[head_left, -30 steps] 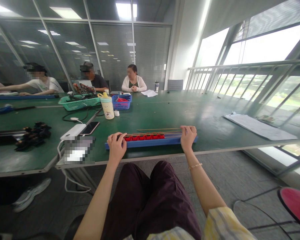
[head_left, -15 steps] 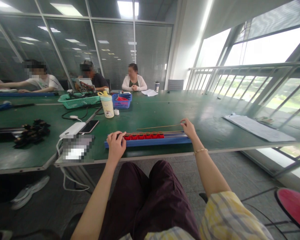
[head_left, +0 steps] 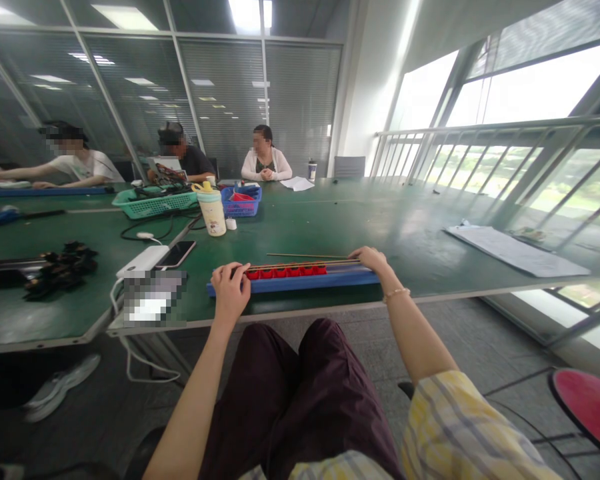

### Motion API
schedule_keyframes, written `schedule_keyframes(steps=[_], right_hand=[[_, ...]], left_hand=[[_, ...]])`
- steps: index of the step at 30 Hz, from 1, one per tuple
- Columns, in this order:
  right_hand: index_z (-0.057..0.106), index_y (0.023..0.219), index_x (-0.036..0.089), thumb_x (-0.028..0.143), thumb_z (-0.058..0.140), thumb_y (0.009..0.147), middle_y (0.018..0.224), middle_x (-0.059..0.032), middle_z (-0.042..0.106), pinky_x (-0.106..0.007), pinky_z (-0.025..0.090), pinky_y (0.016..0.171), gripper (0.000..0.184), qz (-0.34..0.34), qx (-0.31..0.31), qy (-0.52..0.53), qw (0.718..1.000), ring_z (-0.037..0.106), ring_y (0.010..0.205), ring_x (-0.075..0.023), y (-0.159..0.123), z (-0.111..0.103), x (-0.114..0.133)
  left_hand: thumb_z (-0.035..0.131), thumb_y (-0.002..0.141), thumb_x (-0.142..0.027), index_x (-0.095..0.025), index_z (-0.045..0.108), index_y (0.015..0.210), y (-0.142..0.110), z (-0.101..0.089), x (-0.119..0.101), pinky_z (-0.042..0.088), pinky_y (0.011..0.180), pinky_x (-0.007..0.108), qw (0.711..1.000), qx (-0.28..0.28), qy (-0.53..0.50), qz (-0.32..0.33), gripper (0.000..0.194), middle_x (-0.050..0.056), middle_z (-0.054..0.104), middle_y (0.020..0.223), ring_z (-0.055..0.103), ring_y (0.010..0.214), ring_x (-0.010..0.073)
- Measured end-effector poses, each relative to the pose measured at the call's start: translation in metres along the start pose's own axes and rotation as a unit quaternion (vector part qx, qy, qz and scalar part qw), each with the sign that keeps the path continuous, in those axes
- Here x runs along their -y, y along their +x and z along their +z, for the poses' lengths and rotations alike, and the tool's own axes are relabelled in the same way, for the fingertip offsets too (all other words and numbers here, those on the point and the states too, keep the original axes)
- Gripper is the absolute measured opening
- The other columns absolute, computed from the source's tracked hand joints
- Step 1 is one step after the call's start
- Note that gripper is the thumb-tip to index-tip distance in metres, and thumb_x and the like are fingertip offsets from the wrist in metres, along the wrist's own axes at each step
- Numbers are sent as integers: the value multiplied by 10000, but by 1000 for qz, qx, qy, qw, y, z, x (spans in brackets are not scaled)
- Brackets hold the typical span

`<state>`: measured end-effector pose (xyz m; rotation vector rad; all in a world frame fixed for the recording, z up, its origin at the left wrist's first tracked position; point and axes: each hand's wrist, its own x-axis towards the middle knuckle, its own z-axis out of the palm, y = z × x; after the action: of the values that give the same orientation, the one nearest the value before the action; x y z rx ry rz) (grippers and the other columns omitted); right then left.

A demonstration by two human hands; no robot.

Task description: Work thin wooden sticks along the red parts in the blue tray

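Observation:
A long blue tray (head_left: 300, 283) lies along the near edge of the green table (head_left: 360, 227), with a row of several red pieces (head_left: 285, 271) in its left half. Thin wooden rods (head_left: 310, 256) lie on and just behind it. My left hand (head_left: 230, 290) rests curled on the tray's left end, fingertips at the first red pieces. My right hand (head_left: 373, 259) sits on the tray's right end, its fingers closed around the ends of the rods.
A cream bottle (head_left: 213, 212), a blue basket (head_left: 243, 202), a green basket (head_left: 153, 202), a phone (head_left: 179, 253) and a white power bank (head_left: 143, 261) stand to the left. Papers (head_left: 510, 250) lie at right. Three people sit at the far side.
My right hand moved from the tray's right end back to the loose rod behind it, then came down onto the tray again with the rod ends. The left hand stayed put.

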<state>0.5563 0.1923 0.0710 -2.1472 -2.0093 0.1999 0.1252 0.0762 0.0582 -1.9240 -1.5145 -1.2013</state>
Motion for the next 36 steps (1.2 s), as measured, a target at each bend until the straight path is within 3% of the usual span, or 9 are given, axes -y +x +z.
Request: schedule_keyframes(steps=[9, 15, 21, 25, 28, 32, 36], right_hand=[[825, 870, 352, 215, 497, 776, 801, -35, 772, -324, 510, 788, 368, -56, -56, 30, 996, 684, 829, -214, 4, 6, -5], [824, 917, 340, 181, 495, 721, 890, -28, 785, -310, 509, 749, 414, -46, -55, 31, 997, 676, 780, -198, 9, 10, -9], [816, 931, 296, 130, 483, 727, 1007, -47, 774, -362, 493, 892, 424, -16, -83, 79, 993, 683, 962, -238, 4, 15, -9], [793, 952, 205, 126, 426, 742, 1012, -73, 768, -321, 484, 933, 430, -66, -175, 179, 966, 671, 1007, -211, 0, 16, -11], [771, 960, 174, 216, 426, 783, 903, -73, 760, -325, 505, 880, 390, -111, -222, 275, 929, 676, 887, -200, -4, 12, -10], [741, 998, 170, 433, 562, 809, 756, -46, 716, -314, 511, 745, 370, -157, -171, 409, 882, 619, 712, -177, -16, 2, -4], [754, 880, 163, 589, 678, 755, 683, -36, 681, -296, 479, 700, 450, -184, -53, 455, 870, 590, 685, -163, -29, -8, 4]], left_hand=[[491, 893, -207, -240, 705, 1133, 0, -1, 0, 383, 991, 474, 1000, 3, -6, -4, 323, 106, 625, 1162, 447, 1121, 293], [490, 899, -208, -236, 706, 1131, 0, -1, -2, 384, 996, 464, 1000, 4, -2, -3, 318, 101, 629, 1157, 450, 1115, 289], [489, 904, -209, -232, 707, 1131, 0, -1, -2, 390, 998, 460, 1000, 3, -1, -1, 315, 97, 625, 1159, 455, 1113, 289], [497, 896, -206, -234, 707, 1126, 0, 0, -1, 386, 1005, 467, 1000, 2, -5, 0, 313, 102, 624, 1156, 451, 1112, 289], [497, 894, -206, -236, 707, 1126, 0, 0, 0, 384, 1004, 466, 1000, 2, -3, -2, 315, 102, 625, 1157, 450, 1114, 289], [492, 893, -207, -236, 707, 1127, 0, 0, 2, 384, 1002, 464, 1000, -1, -4, 0, 319, 101, 628, 1155, 450, 1112, 289], [498, 883, -207, -242, 707, 1133, -1, 1, 3, 382, 998, 470, 1000, 0, -4, -3, 328, 103, 626, 1159, 449, 1113, 294]])
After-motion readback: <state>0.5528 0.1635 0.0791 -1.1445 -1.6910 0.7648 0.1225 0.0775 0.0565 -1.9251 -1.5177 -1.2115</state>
